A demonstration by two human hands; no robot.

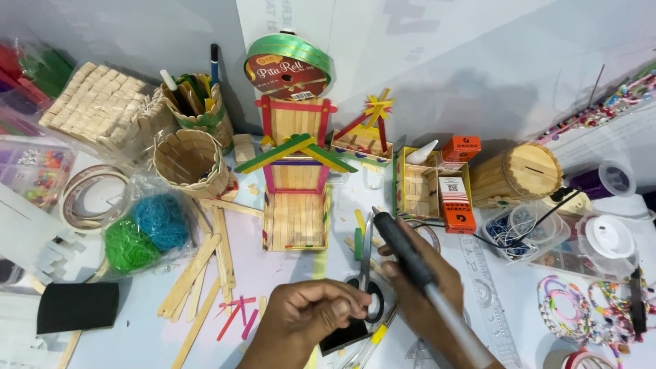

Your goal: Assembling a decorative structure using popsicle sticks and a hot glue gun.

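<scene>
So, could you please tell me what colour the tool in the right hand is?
Black body with a grey lower part: the glue gun shows in the head view.

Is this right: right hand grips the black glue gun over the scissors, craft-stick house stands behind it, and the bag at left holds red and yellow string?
Not quite. In the head view the bag at left holds blue and green string, not red and yellow. The rest stands: the right hand grips the black glue gun over the scissors, with the craft-stick house behind it.

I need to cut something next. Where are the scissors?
In the head view, the scissors lie low in the middle, between the left hand and the right hand holding the glue gun.
</scene>
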